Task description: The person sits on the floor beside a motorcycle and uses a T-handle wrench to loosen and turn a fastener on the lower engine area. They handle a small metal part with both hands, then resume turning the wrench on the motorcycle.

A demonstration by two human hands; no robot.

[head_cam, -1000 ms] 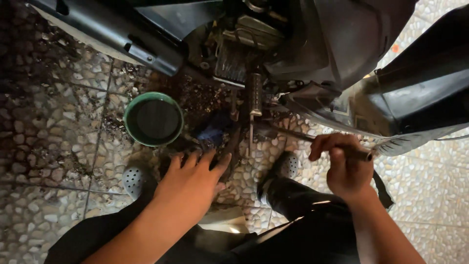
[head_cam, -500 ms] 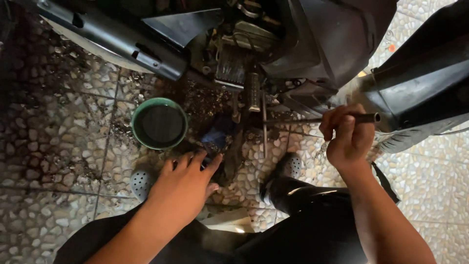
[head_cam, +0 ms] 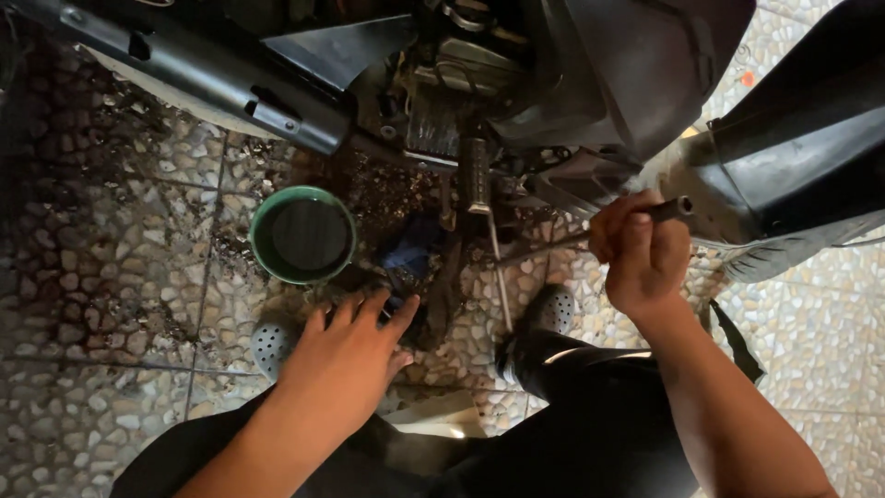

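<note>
So I'm crouched over the underside of a motorbike (head_cam: 590, 83), looking straight down past my knees. My right hand (head_cam: 641, 254) is clenched in a fist round the handle of a long thin metal tool (head_cam: 553, 244), the dark grip end poking out past my knuckles toward the black plastic body panel (head_cam: 793, 157) on the right. The shaft runs left from my fist at a slight downward slant toward the engine area under the bike; where its tip lands I can't tell, too dark and cluttered in there.

My left hand (head_cam: 346, 355) is released, fingers spread flat, palm down, reaching toward the floor just below a blue rag (head_cam: 415, 254) and a dark greasy bit lying next to it. Fingertips are right at the edge of that stuff, can't say for sure if they're touching it.

Just up and left of that hand sits a round green bowl (head_cam: 302, 235) with dark liquid in it, standing upright on the pebble-pattern tile floor (head_cam: 111, 277). The floor around the bowl and under the engine is blotched with dark stains. The ribbed footpeg (head_cam: 477, 175) hangs down between the bowl and my right fist.

My 2 grey perforated clogs (head_cam: 556, 309) show on either side, black trousers below.
</note>
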